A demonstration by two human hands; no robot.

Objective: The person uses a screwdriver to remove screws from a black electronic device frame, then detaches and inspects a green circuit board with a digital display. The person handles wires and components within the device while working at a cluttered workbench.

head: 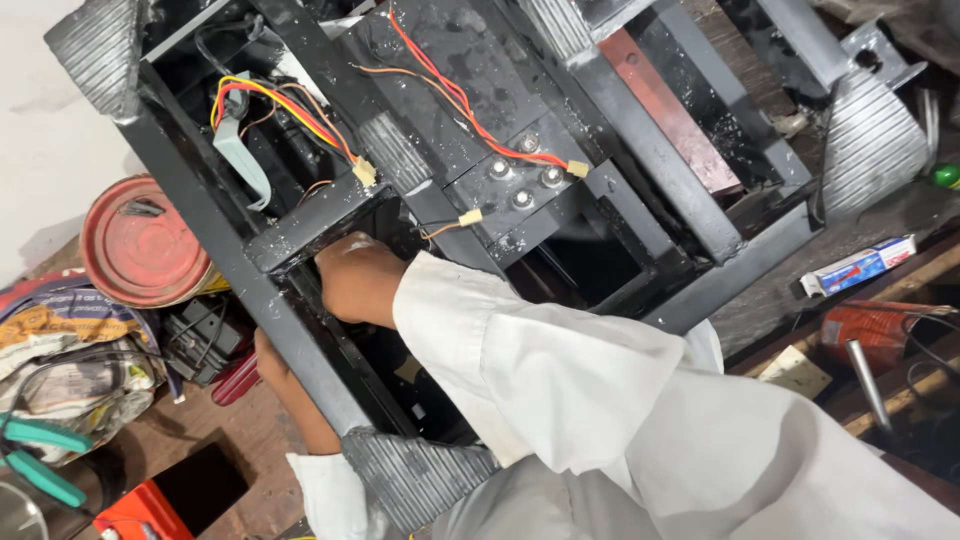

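Frame bars (300,340) hide both hands' grips, beside red tin (140,240) and pliers (45,455).

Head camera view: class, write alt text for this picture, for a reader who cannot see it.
A person in white sleeves reaches the right hand down into an opening of a black metal frame, fingers hidden, while the left hand goes under the frame's outer bar. Red, orange and yellow wires run across the frame; a red round tin lid lies beside it.

Setting: repair workshop. Evidence: black welded metal frame (300,330) with loose wiring (280,105), green-handled pliers (40,455), rusty red tin (140,240), cluttered wooden tabletop (240,440).
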